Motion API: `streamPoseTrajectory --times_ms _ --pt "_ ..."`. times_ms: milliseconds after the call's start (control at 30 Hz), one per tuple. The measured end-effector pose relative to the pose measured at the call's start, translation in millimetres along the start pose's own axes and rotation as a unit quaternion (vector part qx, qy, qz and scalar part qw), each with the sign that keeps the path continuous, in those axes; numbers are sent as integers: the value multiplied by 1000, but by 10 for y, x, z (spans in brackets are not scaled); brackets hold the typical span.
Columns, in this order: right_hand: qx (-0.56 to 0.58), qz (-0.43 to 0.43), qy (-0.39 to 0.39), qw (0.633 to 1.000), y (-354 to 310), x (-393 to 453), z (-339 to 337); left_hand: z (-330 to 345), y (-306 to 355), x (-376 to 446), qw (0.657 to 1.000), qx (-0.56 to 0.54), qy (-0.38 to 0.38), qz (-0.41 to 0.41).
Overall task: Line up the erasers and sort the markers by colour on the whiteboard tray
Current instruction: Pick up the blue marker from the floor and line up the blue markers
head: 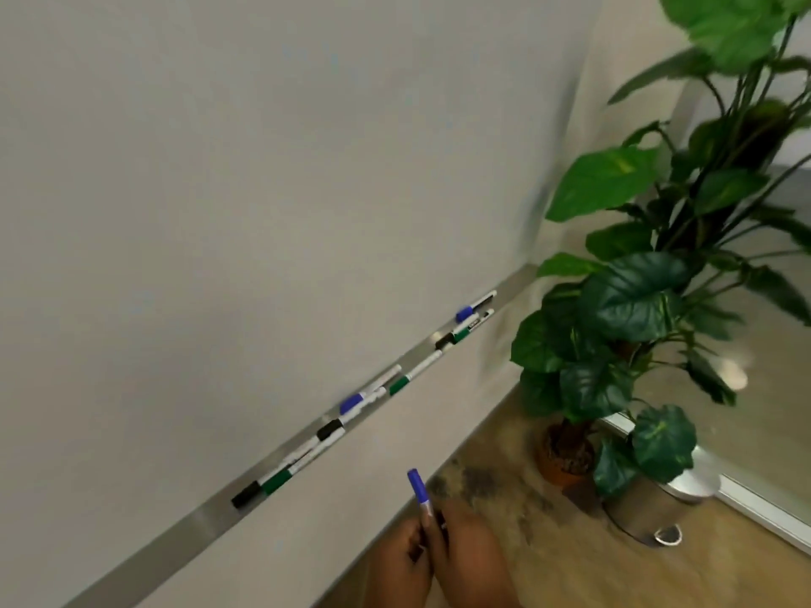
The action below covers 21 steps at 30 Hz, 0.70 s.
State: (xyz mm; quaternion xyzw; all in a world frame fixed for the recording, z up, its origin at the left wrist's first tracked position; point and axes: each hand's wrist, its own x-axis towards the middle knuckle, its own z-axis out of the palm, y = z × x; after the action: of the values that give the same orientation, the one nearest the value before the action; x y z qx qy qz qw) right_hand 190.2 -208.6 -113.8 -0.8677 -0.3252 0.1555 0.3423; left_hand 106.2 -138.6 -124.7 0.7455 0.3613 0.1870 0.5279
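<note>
Blue-capped white marker [420, 495] sits clamped in both hands' fingers [428, 535], cap up, probably for sorting; mixed markers fill the steel tray [206, 522] beyond.

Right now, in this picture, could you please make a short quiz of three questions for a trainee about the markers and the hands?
1. True or false: the hands hold a marker with a green cap.
2. How many blue-capped markers lie on the tray?
3. Multiple choice: which cap is at the near, lower-left end of the row? A blue, B black, C green.

Key
1. False. The held marker has a blue cap; the left hand and the right hand meet at its lower end.
2. Two: one mid-row and one at the far end.
3. B, the black cap, beside a green cap.
</note>
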Motion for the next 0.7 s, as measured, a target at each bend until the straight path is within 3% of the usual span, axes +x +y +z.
streamPoseTrajectory --times_ms 33,167,367,533,700 --pt "-6 -13 -27 1000 -169 17 -118 -85 80 -32 1000 9 2 1" --pt "-46 -69 -13 996 -726 36 -352 -578 488 7 998 60 3 5" --pt "-135 -106 -29 985 -1371 207 -450 -1214 691 151 976 179 -110 51" --pt "-181 -157 18 971 -1632 490 -570 -1600 833 408 979 189 -32 74" --pt "-225 -204 6 953 -1624 980 -676 -1686 962 790 972 224 24 74"
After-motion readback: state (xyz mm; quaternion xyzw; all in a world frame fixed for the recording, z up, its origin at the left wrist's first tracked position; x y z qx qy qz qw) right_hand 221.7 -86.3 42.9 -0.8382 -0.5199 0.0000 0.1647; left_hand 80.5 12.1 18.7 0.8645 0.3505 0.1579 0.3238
